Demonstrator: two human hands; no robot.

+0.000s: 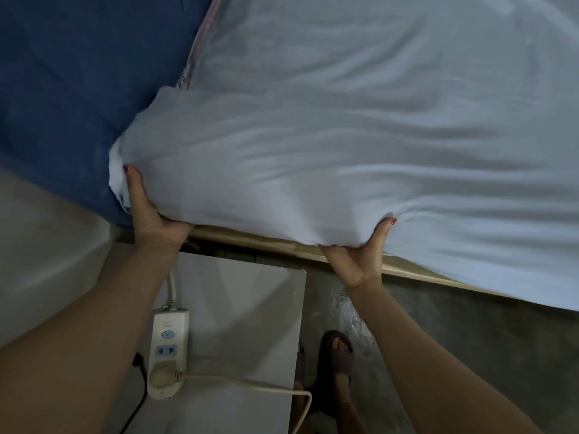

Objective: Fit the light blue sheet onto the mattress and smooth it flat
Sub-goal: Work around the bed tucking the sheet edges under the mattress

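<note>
Gripping the mattress corner through the light blue sheet, left hand and right hand curl underneath it, thumbs on top, fingers hidden.

sheet hides both hands' fingers and mattress.

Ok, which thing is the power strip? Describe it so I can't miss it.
Start at the white bedside cabinet below the bed's wooden edge. The power strip lies on its left side: a cream bar with a blue button and socket, one plug in its near end.
</note>
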